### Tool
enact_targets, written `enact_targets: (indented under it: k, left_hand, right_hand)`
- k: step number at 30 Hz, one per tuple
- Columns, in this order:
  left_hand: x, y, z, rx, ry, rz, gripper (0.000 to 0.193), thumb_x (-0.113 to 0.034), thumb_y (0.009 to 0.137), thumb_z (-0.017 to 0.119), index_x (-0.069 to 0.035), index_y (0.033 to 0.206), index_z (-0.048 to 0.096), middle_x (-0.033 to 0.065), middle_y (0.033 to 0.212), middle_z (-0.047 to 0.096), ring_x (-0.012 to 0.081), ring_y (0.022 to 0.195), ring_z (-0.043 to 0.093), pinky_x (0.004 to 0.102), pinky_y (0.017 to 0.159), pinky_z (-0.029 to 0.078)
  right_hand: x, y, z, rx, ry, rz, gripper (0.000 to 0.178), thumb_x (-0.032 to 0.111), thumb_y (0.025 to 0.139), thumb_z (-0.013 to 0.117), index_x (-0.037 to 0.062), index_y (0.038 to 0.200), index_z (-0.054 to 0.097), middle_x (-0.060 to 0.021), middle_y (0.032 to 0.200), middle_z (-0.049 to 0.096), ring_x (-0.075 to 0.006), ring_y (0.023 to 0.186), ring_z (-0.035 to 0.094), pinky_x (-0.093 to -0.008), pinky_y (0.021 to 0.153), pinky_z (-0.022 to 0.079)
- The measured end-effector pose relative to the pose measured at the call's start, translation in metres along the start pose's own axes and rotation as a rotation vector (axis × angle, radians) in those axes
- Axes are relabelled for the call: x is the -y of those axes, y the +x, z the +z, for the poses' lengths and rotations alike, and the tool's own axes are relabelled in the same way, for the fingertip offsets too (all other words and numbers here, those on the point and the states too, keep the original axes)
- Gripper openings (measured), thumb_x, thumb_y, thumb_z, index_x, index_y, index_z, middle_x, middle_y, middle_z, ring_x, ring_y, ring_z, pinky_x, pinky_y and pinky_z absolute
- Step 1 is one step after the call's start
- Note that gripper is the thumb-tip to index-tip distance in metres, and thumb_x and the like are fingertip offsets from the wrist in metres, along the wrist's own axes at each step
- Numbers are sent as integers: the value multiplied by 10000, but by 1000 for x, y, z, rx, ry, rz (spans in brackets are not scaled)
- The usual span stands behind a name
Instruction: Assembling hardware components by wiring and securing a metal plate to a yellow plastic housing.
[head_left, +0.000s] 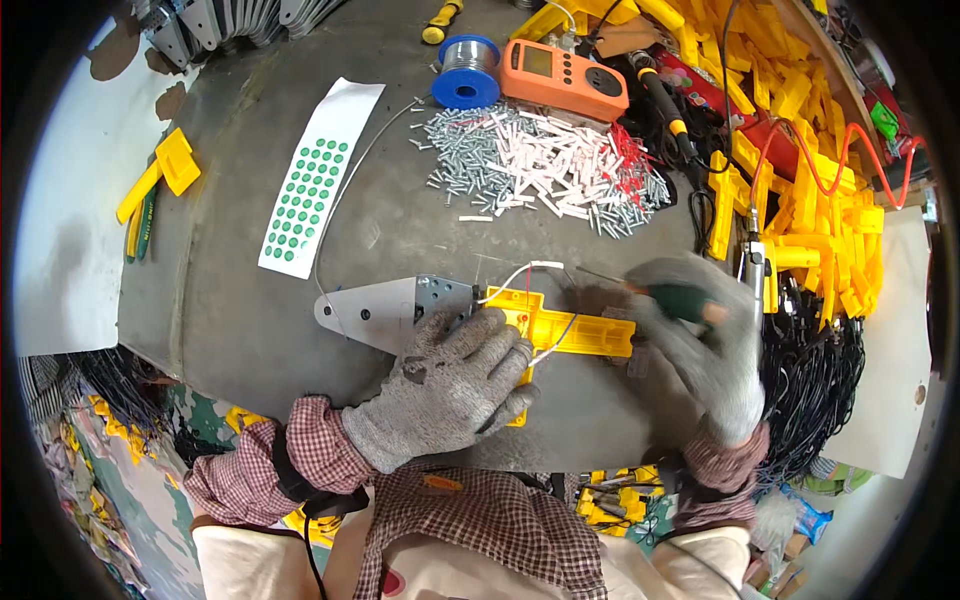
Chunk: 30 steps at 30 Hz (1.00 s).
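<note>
My left hand [440, 390], in a grey knit glove, lies over a yellow plastic housing [580, 333] and the grey metal plate [375, 312] joined to its left. Its fingers press down on the housing near the joint. A white wire [520, 272] loops up out of the housing, and a thinner blue and white wire crosses it. To the right, my right hand [705, 335], also gloved and blurred by motion, is closed round a screwdriver [680, 300] with a dark green handle. The screwdriver's thin shaft points left, above the housing's right end.
Beyond the hands lie a sheet of green round stickers [310, 190], a pile of screws and white sleeves [550, 165], a solder spool [468, 72] and an orange socket meter [562, 78]. Yellow housings [830, 240] and black cables [815, 390] crowd the right side.
</note>
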<state>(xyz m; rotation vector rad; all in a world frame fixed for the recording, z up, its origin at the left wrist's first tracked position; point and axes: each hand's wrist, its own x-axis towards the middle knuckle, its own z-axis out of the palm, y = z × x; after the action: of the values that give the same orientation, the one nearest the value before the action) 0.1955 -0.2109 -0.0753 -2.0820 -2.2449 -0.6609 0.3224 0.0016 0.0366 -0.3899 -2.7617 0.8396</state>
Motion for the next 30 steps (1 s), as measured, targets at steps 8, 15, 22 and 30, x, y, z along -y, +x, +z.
enact_targets:
  k: [8,15,22,30]
  left_hand:
    - [-3,-2,-1,-64,-73,39,505,-490,891,657,-52,1139,691,105,1148,651,268,1166,583,547,1111,365]
    - [-3,-1,-1,-45,-89,32,524,-508,887,651,-51,1140,690,109,1141,662,269,1162,590,542,1119,365]
    - [-3,-1,-3,-15,-62,35,523,-486,894,644,-58,1194,664,104,1162,649,278,1180,575,547,1142,330]
    - [-22,106,-47,-97,-349,-1,523,-451,942,612,-54,1281,577,193,1200,627,379,1159,574,556,1082,393]
  right_hand:
    - [-3,-23,50,-52,280,46,226,87,814,825,52,1000,702,-113,903,722,-221,744,712,-308,682,551]
    - [-1,-24,54,-129,303,43,255,162,819,835,63,994,678,-109,802,714,-240,654,705,-330,603,550]
    - [7,-15,61,-147,177,-16,167,45,854,785,27,848,619,-47,733,675,-101,601,613,-270,545,492]
    - [-18,-28,86,-46,-379,-291,278,318,907,729,59,911,627,-135,836,667,-279,722,688,-418,593,533]
